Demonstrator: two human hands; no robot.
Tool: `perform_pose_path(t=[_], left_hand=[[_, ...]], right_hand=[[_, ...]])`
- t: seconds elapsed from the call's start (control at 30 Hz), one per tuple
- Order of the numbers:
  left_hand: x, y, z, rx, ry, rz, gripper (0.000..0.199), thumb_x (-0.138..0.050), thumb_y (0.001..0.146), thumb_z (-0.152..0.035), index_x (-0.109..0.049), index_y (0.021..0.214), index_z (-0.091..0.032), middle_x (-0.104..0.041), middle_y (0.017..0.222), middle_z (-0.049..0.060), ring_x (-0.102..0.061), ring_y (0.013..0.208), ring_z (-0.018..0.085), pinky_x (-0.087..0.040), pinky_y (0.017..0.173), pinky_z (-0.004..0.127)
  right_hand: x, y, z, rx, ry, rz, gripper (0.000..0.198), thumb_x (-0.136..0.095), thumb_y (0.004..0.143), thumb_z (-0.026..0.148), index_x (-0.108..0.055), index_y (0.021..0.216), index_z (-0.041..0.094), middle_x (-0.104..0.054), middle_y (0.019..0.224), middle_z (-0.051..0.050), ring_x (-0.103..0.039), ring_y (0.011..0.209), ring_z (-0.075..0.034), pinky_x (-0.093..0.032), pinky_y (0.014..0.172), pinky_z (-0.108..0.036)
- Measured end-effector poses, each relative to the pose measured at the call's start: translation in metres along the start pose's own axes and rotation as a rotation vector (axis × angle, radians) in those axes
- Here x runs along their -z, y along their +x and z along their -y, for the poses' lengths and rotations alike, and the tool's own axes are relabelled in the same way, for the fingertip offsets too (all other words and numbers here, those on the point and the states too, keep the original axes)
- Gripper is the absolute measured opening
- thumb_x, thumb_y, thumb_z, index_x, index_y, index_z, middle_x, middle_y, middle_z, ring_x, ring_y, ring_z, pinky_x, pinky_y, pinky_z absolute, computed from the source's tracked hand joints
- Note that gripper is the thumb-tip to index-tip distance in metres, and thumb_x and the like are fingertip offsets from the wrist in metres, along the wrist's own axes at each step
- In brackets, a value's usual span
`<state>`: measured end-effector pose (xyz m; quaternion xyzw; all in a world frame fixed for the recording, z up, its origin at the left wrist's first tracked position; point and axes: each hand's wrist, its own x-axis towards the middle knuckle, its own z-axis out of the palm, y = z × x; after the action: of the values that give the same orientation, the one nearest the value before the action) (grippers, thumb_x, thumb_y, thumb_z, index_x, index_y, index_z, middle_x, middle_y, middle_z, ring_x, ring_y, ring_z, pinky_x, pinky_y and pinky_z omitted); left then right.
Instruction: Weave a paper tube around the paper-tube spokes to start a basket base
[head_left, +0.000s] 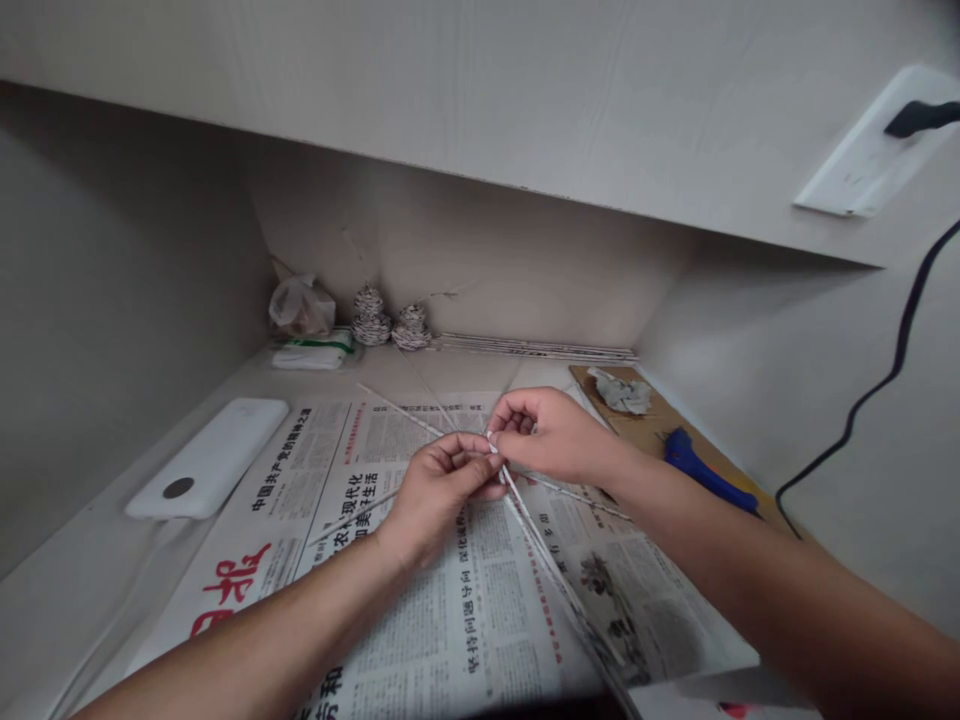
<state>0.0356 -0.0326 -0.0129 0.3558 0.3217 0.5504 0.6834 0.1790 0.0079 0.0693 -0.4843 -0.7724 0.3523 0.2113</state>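
Thin rolled-paper tubes cross at one point between my two hands and fan out from there to several sides. My left hand is closed, with thumb and fingers pinching the tubes at the crossing. Close against it on the right, my right hand is also closed, its thumb and index finger on a tube at the same spot. The fingers partly hide the crossing. Under both hands a printed newspaper sheet covers the work surface, and the longest tubes run toward me over it.
Two woven paper gourds stand at the back, beside a plastic bag and a bundle of paper tubes. At left lies a white power bank. A blue-handled tool and crumpled tissue rest on cardboard. A black cord hangs right.
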Motion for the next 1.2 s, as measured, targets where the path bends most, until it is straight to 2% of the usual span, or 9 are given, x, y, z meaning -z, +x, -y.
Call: perform_pose_path(t=[0.23,0.53,0.7,0.77,0.87,1.03,1.2], left_hand=[[-0.002,0.000,-0.001,0.004,-0.004,-0.006,0.023,-0.079,0.069,-0.023,-0.065,0.084,-0.012,-0.067,0.073,0.003,-0.065,0.068,0.012,-0.057,0.064,0.022],[0.000,0.002,0.004,0.016,0.037,-0.001,0.024,-0.078,0.070,-0.025,-0.065,0.085,-0.011,-0.069,0.076,0.006,-0.066,0.069,0.012,-0.056,0.065,0.022],[0.002,0.003,0.002,0.050,-0.015,-0.025,0.024,-0.078,0.070,-0.023,-0.065,0.085,-0.011,-0.069,0.076,0.005,-0.066,0.069,0.012,-0.057,0.065,0.022],[0.003,0.003,0.001,0.053,-0.045,-0.033,0.023,-0.079,0.070,-0.022,-0.065,0.086,-0.011,-0.068,0.075,0.004,-0.065,0.066,0.011,-0.057,0.064,0.021],[0.003,0.003,-0.001,0.058,-0.083,-0.035,0.022,-0.079,0.069,-0.022,-0.066,0.085,-0.012,-0.069,0.076,0.004,-0.065,0.067,0.011,-0.057,0.065,0.022],[0.003,0.003,-0.001,0.102,-0.103,0.011,0.021,-0.079,0.070,-0.022,-0.068,0.084,-0.011,-0.070,0.076,0.006,-0.068,0.071,0.013,-0.057,0.066,0.022],[0.004,0.005,-0.001,0.134,-0.120,0.046,0.022,-0.080,0.069,-0.021,-0.069,0.084,-0.011,-0.070,0.077,0.007,-0.069,0.071,0.014,-0.057,0.067,0.022]], right_hand=[[0.001,0.001,-0.004,0.003,0.042,0.012,0.006,-0.061,0.070,0.017,-0.065,0.075,0.019,-0.061,0.062,0.000,-0.051,0.054,-0.010,-0.041,0.050,-0.022],[-0.008,0.003,-0.006,-0.038,-0.073,-0.029,0.005,-0.063,0.067,0.024,-0.063,0.069,0.019,-0.059,0.060,0.002,-0.047,0.051,-0.009,-0.031,0.045,-0.021],[0.002,0.006,-0.009,-0.034,0.085,0.066,0.012,-0.063,0.072,0.023,-0.066,0.083,0.019,-0.062,0.068,0.001,-0.052,0.057,-0.010,-0.040,0.052,-0.022],[0.008,0.007,-0.010,-0.036,0.145,0.060,0.016,-0.062,0.074,0.022,-0.067,0.089,0.019,-0.064,0.073,0.000,-0.053,0.061,-0.010,-0.041,0.055,-0.022],[0.012,0.007,-0.012,-0.046,0.198,0.020,0.016,-0.062,0.075,0.022,-0.069,0.089,0.017,-0.065,0.078,-0.002,-0.055,0.065,-0.010,-0.043,0.058,-0.021],[0.005,0.006,-0.017,-0.013,0.260,0.060,0.014,-0.066,0.075,0.023,-0.069,0.086,0.015,-0.066,0.079,-0.002,-0.059,0.072,-0.012,-0.048,0.066,-0.024],[0.001,0.005,-0.016,-0.027,0.283,0.084,0.012,-0.067,0.074,0.023,-0.068,0.083,0.016,-0.066,0.075,-0.002,-0.060,0.067,-0.012,-0.048,0.057,-0.021]])
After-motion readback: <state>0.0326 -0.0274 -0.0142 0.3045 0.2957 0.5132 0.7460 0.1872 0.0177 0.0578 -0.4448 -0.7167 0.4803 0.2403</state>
